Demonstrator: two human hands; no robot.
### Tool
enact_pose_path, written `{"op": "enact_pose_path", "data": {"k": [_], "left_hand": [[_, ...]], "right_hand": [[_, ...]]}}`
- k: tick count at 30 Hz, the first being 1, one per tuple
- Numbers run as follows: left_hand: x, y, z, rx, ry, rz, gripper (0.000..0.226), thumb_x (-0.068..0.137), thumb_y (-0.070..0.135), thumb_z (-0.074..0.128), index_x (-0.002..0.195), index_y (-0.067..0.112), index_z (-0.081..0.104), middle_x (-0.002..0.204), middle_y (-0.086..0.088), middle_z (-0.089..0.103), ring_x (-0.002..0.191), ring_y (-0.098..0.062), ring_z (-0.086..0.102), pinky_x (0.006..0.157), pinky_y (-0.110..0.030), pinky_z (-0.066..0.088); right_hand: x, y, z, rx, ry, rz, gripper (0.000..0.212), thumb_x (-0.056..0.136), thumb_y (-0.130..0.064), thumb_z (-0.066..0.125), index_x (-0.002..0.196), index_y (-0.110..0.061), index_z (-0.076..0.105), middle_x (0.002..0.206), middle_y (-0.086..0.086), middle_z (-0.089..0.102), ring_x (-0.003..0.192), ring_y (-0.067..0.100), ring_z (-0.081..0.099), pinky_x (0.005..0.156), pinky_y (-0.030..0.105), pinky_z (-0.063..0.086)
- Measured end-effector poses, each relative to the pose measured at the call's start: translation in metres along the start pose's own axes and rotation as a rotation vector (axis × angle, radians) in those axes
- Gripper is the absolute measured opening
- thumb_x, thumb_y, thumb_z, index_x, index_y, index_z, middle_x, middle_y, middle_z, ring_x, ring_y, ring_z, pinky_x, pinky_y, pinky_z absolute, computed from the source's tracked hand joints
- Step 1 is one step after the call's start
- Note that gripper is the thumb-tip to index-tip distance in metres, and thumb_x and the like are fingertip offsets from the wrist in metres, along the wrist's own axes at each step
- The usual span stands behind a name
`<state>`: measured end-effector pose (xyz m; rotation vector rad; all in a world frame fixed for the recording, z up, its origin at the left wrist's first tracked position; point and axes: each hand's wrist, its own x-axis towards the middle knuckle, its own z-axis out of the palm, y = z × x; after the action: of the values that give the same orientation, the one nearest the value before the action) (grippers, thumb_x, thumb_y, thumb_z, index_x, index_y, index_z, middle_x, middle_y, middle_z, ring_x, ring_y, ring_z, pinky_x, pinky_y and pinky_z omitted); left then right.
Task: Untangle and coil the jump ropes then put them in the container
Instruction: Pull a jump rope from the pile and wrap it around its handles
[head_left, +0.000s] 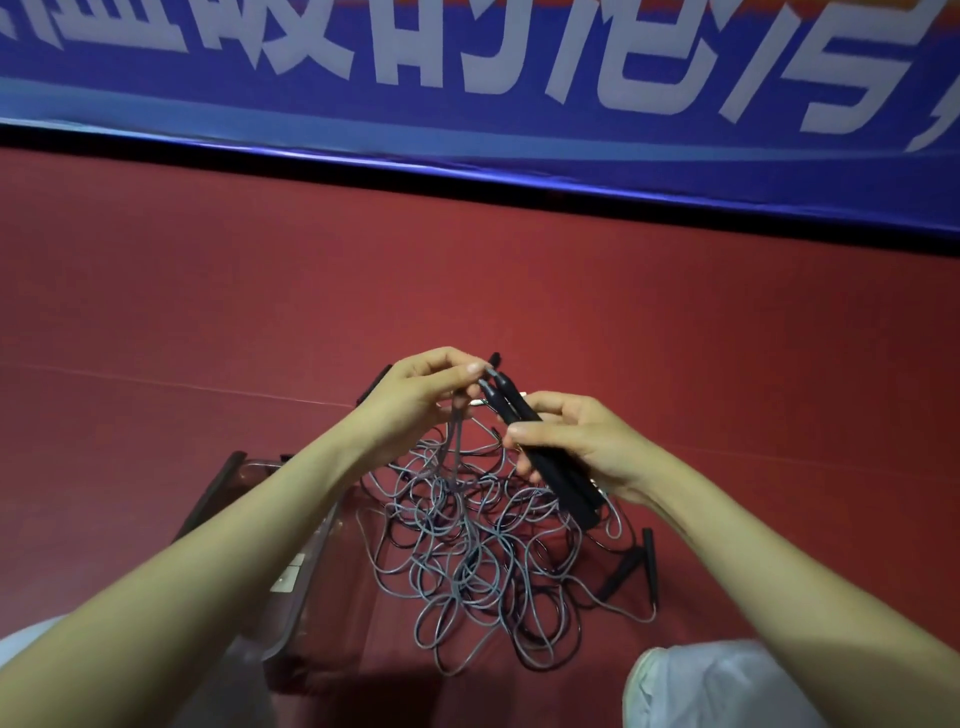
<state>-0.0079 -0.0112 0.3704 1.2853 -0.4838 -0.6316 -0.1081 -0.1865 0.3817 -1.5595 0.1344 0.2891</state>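
Note:
A tangled heap of grey and black jump ropes (483, 561) lies on the red floor below my hands. My right hand (576, 447) grips a pair of black handles (545, 457) held side by side, their tips pointing up and left. My left hand (421, 400) pinches the grey cords where they leave those handle tips, and the cords hang down into the heap. Two more black handles (636, 566) lie at the heap's right edge. A clear plastic container (306, 551) with a dark rim stands to the left of the heap, partly behind my left forearm.
A blue banner (519, 78) with large white characters runs along the far wall above a black strip. My knees in light trousers (722, 686) show at the bottom corners. Red floor (675, 322) stretches beyond the heap.

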Motion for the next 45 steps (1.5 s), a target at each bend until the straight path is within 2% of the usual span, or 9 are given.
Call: {"op": "enact_pose_path", "data": {"k": [5, 11, 18, 23, 28, 31, 34, 39, 45], "left_hand": [[0.002, -0.003, -0.005, -0.088, 0.109, -0.037, 0.013, 0.080, 0.023, 0.064, 0.084, 0.012, 0.065, 0.067, 0.004, 0.059, 0.056, -0.005, 0.047, 0.071, -0.025, 0.042], [0.005, -0.004, -0.008, -0.116, 0.197, -0.045, 0.014, 0.090, 0.023, 0.061, 0.091, 0.010, 0.065, 0.072, 0.004, 0.059, 0.058, -0.004, 0.045, 0.065, -0.019, 0.042], [0.010, 0.007, -0.004, -0.060, 0.226, -0.027, 0.022, 0.094, 0.033, 0.056, 0.096, 0.012, 0.063, 0.072, 0.005, 0.063, 0.059, -0.007, 0.052, 0.061, -0.021, 0.046], [0.004, 0.006, 0.016, 0.089, 0.053, -0.135, 0.037, 0.100, 0.036, 0.042, 0.096, 0.005, 0.062, 0.069, -0.003, 0.066, 0.059, -0.013, 0.062, 0.060, -0.023, 0.052], [-0.001, 0.004, 0.032, 0.135, -0.041, -0.085, 0.024, 0.098, 0.023, 0.048, 0.099, 0.009, 0.068, 0.086, -0.008, 0.073, 0.080, -0.017, 0.069, 0.084, -0.032, 0.057], [-0.005, 0.005, 0.039, 0.153, -0.030, -0.092, 0.024, 0.095, 0.025, 0.053, 0.098, 0.008, 0.070, 0.091, -0.010, 0.075, 0.085, -0.018, 0.071, 0.081, -0.029, 0.057], [-0.010, 0.005, 0.050, 0.054, -0.045, -0.140, 0.031, 0.087, 0.031, 0.058, 0.097, 0.005, 0.071, 0.091, -0.011, 0.074, 0.084, -0.016, 0.071, 0.070, -0.023, 0.056], [-0.017, 0.002, 0.055, -0.051, -0.015, -0.241, 0.025, 0.092, 0.025, 0.057, 0.096, 0.006, 0.073, 0.089, -0.010, 0.075, 0.082, -0.015, 0.072, 0.071, -0.024, 0.058], [-0.022, -0.002, 0.045, -0.063, 0.051, -0.301, 0.022, 0.073, 0.030, 0.071, 0.080, 0.012, 0.062, 0.073, -0.003, 0.071, 0.079, -0.015, 0.072, 0.064, -0.019, 0.056]], "right_hand": [[0.009, 0.009, 0.000, -0.690, 0.217, -0.141, 0.028, 0.082, -0.027, 0.074, 0.103, -0.020, 0.057, 0.071, -0.003, 0.055, 0.059, 0.013, 0.051, 0.056, 0.026, 0.041], [0.019, 0.018, -0.003, -0.904, 0.286, -0.129, 0.014, 0.094, -0.045, 0.050, 0.099, -0.033, 0.050, 0.066, -0.003, 0.057, 0.052, 0.014, 0.050, 0.053, 0.029, 0.037], [0.030, 0.010, -0.003, -0.717, 0.296, -0.187, 0.017, 0.089, -0.044, 0.063, 0.087, -0.028, 0.056, 0.059, -0.008, 0.044, 0.045, 0.007, 0.036, 0.045, 0.021, 0.028], [0.037, -0.012, -0.019, -0.124, 0.532, -0.351, 0.017, 0.088, -0.022, 0.068, 0.080, -0.019, 0.054, 0.054, -0.006, 0.041, 0.040, 0.007, 0.034, 0.039, 0.019, 0.027], [0.035, -0.021, -0.011, 0.270, 0.497, -0.437, 0.015, 0.091, -0.023, 0.064, 0.089, -0.015, 0.052, 0.061, -0.004, 0.045, 0.043, 0.009, 0.034, 0.040, 0.022, 0.027], [0.035, -0.028, 0.000, 0.424, 0.496, -0.459, 0.024, 0.084, -0.032, 0.066, 0.088, -0.015, 0.048, 0.060, -0.004, 0.045, 0.043, 0.008, 0.037, 0.038, 0.020, 0.030], [0.037, -0.034, 0.004, 0.506, 0.534, -0.451, 0.027, 0.081, -0.037, 0.065, 0.087, -0.014, 0.052, 0.056, -0.005, 0.046, 0.044, 0.008, 0.040, 0.040, 0.020, 0.035], [0.039, -0.035, 0.017, 0.709, 0.441, -0.363, 0.036, 0.073, -0.044, 0.067, 0.090, -0.013, 0.060, 0.070, -0.001, 0.059, 0.053, 0.010, 0.053, 0.046, 0.021, 0.043], [0.036, -0.034, 0.022, 0.709, 0.329, -0.280, 0.019, 0.091, -0.030, 0.061, 0.089, -0.012, 0.060, 0.070, -0.001, 0.060, 0.049, 0.009, 0.053, 0.048, 0.021, 0.046]]}}
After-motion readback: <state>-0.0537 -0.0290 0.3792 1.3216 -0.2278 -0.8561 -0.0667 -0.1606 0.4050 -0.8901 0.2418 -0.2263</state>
